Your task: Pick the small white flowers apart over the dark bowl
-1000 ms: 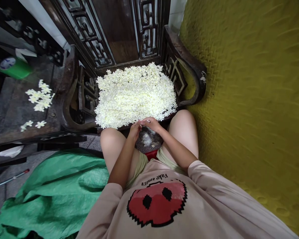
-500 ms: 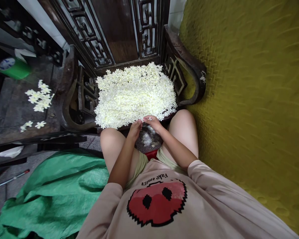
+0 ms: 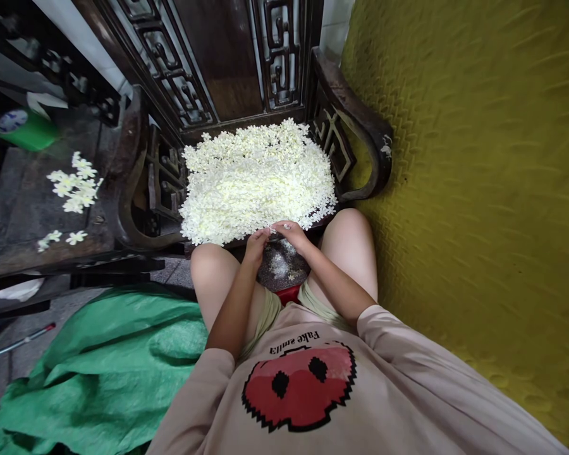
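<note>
My left hand [image 3: 256,245] and my right hand [image 3: 290,234] meet at the front edge of the chair seat, fingertips nearly touching. Both are closed in a pinch on a small white flower [image 3: 272,230] between them. Another bit of white shows at the right hand's fingers, too small to make out. Just beyond the fingers, a thick heap of white flowers [image 3: 260,177] covers the seat of a dark carved wooden chair [image 3: 379,151].
On the dark wooden surface [image 3: 9,215] at left lie loose white flowers [image 3: 77,183] and a green roll [image 3: 26,129]. Green sheeting [image 3: 114,360] lies at lower left. A textured yellow mat [image 3: 478,208] stands along the right. Fallen petals [image 3: 281,265] dot the area between my knees.
Both hands stay in nearly the same place, with only a slight shift of the fingers. The flower heap looks unchanged.
</note>
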The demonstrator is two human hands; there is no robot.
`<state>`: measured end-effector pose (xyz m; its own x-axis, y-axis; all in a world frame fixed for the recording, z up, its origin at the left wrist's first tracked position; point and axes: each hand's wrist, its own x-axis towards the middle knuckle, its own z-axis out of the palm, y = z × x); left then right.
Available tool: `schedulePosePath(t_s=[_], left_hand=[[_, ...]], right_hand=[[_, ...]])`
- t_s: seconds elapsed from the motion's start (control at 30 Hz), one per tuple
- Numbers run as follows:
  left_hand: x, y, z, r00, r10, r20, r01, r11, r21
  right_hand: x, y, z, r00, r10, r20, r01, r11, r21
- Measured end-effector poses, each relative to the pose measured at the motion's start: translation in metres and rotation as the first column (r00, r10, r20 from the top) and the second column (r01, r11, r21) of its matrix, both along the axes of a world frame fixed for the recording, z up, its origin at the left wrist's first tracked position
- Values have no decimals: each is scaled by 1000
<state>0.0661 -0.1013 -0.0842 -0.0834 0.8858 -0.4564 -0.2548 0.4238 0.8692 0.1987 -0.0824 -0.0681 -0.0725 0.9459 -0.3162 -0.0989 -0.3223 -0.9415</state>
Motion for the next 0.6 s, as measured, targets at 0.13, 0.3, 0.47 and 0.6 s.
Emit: schedulePosePath(t_s=[0.13, 0.3, 0.47, 0.6], left_hand=[[1, 0, 0, 1000, -11, 1, 11, 1000, 29], [0, 0, 1, 999, -22, 32, 21, 999, 26], [1, 0, 5, 997, -1, 72, 1, 1000, 1], [2, 0, 7, 997, -11, 75, 11, 1000, 4]], right_hand=[[0, 0, 4, 998, -14, -66, 8, 996, -94], [1, 0, 6, 988, -35, -152, 8, 985, -173], [1, -1, 4, 980, -52, -191, 15, 982, -187], [0, 0, 2, 974, -70, -217, 23, 977, -211]])
